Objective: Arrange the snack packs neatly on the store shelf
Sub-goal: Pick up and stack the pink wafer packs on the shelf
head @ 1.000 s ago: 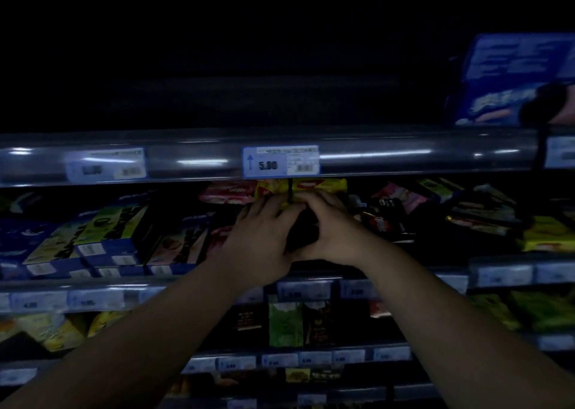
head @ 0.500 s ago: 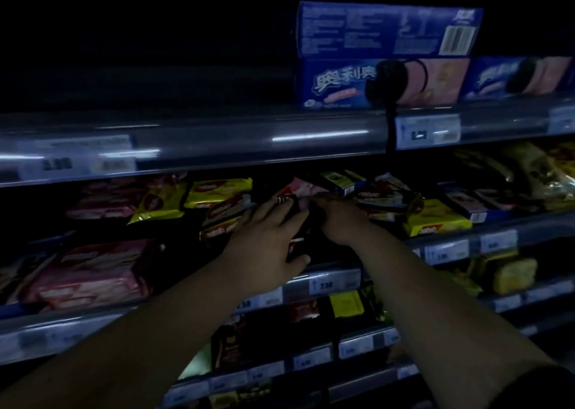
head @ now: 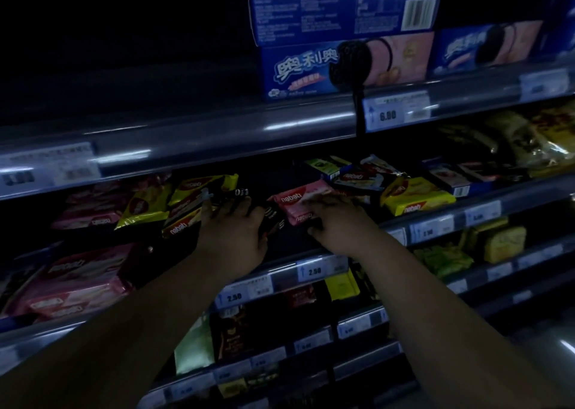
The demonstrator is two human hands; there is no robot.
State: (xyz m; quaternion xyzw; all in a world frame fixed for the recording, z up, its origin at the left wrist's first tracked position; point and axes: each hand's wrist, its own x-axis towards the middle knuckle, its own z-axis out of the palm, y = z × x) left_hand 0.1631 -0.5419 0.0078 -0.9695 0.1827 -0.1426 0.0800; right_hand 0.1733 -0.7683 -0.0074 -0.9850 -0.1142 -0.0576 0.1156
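forearms, two, bare, rising from the bottom edge toward the middle shelf (head: 529,197).
green pack (head: 193,346) on a lower shelf, between the forearms, behind a row of small price tags.
price tag 2.50 (head: 314,271) on the middle shelf's front rail, just below the hands.
left hand (head: 231,237): fingers stretched forward over a dark pack (head: 271,215) with white ring marks; grasping or merely touching, impossible to tell in the dim light.
right hand (head: 339,228): fingers laid across the top of the pink nabati pack (head: 292,198), thumb tucked at its near edge, pinching it.
pink nabati pack: middle shelf, near the front, just right of the dark pack, lying tilted.
yellow nabati pack (head: 417,195): same shelf, right of the right hand.
yellow packs (head: 199,184): left of the left hand, heaped askew.
large pink packs (head: 77,278): far left, stacked.
blue cookie boxes (head: 342,63): top shelf, one stacked on another, above price tag 6.00 (head: 395,111).
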